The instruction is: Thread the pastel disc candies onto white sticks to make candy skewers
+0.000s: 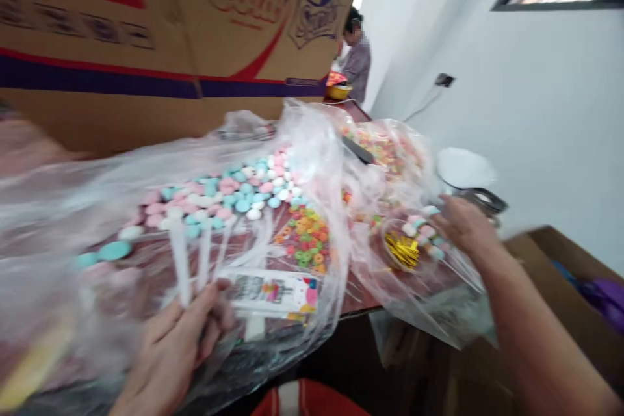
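Note:
My left hand [182, 335] is closed at the left end of a flat white packet [273, 292] printed with bright colours. Pale stick-like strips [180, 260] rise beside its fingers; blur hides whether they are held. Beyond lie pink, blue and white candies [238, 192] on clear plastic, with coloured cereal rings [307, 237] to their right. My right hand [463, 224], smeared by motion, is at a small group of similar candies [424, 237]. A round clear container of gold ties [402, 250] stands left of it. Whether its fingers grip anything is hidden.
A large cola carton [195, 32] stands behind the plastic sheeting. More cereal rings [390, 149] lie in clear plastic with a dark-handled tool [358, 149]. An open cardboard box [560, 299] is at right. Another person [358, 62] stands far back.

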Available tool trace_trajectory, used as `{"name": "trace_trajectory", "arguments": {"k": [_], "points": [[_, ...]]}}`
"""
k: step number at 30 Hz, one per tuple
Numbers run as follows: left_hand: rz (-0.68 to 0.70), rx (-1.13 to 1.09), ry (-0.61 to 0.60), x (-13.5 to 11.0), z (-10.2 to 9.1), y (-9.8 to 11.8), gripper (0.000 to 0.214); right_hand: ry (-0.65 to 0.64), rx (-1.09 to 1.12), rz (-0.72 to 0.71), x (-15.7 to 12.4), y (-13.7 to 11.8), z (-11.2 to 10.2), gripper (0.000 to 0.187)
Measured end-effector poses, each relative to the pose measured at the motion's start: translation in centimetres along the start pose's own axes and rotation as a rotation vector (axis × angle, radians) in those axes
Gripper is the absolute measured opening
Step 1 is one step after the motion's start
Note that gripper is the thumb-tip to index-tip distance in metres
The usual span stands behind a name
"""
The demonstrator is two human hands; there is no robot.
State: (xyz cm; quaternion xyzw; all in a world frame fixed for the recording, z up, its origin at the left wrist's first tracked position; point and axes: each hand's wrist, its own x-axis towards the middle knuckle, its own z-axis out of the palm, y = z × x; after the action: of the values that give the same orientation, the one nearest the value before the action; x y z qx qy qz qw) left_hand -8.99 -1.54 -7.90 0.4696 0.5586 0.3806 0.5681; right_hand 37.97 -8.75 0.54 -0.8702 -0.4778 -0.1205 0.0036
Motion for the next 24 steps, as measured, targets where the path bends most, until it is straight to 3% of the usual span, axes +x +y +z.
{"name": "trace_trajectory", "arguments": {"k": [3, 7, 9, 13, 18, 21, 24], "points": [[0.033, -0.058, 0.014, -0.8, 0.6, 0.5, 0.043, 0.213, 0.147, -0.072, 0.5, -2.5, -0.8, 0.034], [0.038, -0.111, 0.036, -1.0, 1.0, 0.8, 0.035, 0.255, 0.482, -0.327, 0.6, -10.5, -3.6, 0.028], [0.034, -0.165, 0.063, -1.0, 1.2, 0.9, 0.033, 0.151, 0.567, -0.442, 0.5, -15.1, -4.7, 0.030], [0.057, -0.137, 0.054, -0.9, 1.3, 1.2, 0.030, -0.118, 0.484, -0.598, 0.9, -21.8, -5.5, 0.032], [0.031, -0.083, 0.035, -1.1, 1.3, 1.6, 0.035, -0.360, 0.163, -0.787, 1.3, -25.4, -4.4, 0.030], [0.021, -0.117, 0.036, -1.2, 1.5, 1.9, 0.032, -0.399, -0.022, -0.800, 1.0, -26.0, -3.4, 0.028], [0.019, -0.105, 0.044, -1.2, 1.7, 2.0, 0.031, -0.390, -0.070, -0.821, 0.6, -26.1, -3.0, 0.026]]}}
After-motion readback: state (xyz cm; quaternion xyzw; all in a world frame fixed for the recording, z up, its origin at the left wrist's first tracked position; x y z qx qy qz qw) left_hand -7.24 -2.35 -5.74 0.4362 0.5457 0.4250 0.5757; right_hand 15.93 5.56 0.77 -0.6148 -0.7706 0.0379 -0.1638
